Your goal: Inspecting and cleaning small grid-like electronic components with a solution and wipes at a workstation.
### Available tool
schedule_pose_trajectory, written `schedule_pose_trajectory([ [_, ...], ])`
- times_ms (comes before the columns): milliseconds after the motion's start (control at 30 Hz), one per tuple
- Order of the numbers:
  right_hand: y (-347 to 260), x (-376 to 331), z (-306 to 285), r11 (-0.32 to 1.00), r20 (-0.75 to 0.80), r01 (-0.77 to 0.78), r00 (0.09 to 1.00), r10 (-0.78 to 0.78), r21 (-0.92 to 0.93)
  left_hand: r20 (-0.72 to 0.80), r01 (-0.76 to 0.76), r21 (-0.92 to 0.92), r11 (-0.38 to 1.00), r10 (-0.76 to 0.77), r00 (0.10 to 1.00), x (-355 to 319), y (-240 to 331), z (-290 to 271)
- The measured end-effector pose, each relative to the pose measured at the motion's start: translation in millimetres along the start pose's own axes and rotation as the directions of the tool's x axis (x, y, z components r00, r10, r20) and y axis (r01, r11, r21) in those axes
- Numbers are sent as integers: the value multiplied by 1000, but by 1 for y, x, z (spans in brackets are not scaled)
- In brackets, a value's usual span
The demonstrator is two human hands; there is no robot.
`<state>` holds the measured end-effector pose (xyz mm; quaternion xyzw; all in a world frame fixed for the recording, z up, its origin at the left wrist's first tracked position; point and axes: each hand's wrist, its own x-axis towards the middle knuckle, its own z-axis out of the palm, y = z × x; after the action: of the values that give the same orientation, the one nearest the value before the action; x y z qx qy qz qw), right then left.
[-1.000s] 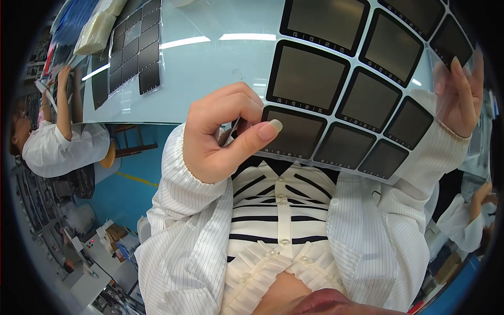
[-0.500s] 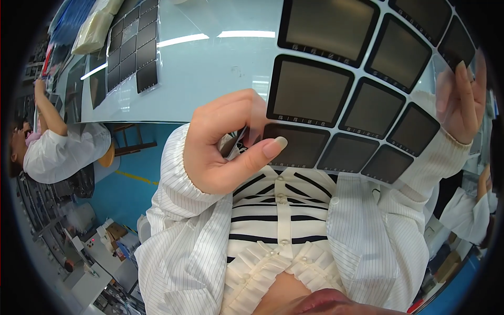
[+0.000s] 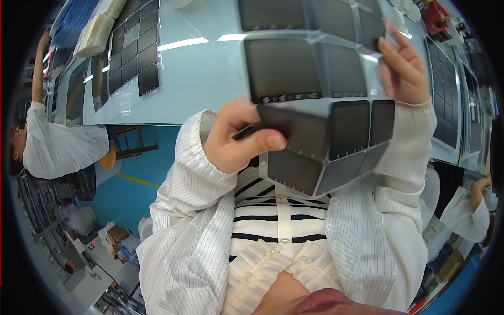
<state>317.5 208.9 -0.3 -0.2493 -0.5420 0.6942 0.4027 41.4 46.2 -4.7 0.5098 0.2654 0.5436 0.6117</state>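
A clear sheet (image 3: 286, 68) bearing several dark, rounded rectangular panels hangs between my hands, above the table's near edge. It is bent across, so its lower rows fold toward my chest; the upper part is smeared by motion. My left hand (image 3: 236, 136) pinches the sheet's left edge, thumb on top and fingers hidden beneath. At its upper right edge my right hand (image 3: 407, 68) grips the sheet between thumb and fingers. Part of the right fingers shows blurred through or beside the clear film.
Similar panelled sheets (image 3: 134, 50) lie on the glossy pale table (image 3: 205, 79) at left, and another sheet (image 3: 443, 94) at right. Cream packets (image 3: 94, 34) stand at far left, a red tool (image 3: 438, 21) at far right. Co-workers (image 3: 63, 142) sit on both sides, near a wooden stool (image 3: 131, 144).
The sheet has gone from nearly flat to bent, its lower rows folding down. My right hand has moved left and slightly up; my left hand has shifted a little right and down.
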Motion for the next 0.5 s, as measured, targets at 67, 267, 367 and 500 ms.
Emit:
schedule_pose_trajectory([
  [67,7,1,3,997,8,-60,998,61,-54,93,-115,-79,990,123,988,3,-6,-5],
  [267,0,1,15,992,-12,95,995,-96,-83,288,-144,-333,932,246,925,15,-13,-13],
  [367,-4,5,23,990,-61,102,992,-108,-99,183,-123,-302,945,184,966,17,-12,-14],
  [500,-11,1,29,959,-314,255,907,-281,-122,-89,-157,-2,988,157,984,12,-3,-17],
])
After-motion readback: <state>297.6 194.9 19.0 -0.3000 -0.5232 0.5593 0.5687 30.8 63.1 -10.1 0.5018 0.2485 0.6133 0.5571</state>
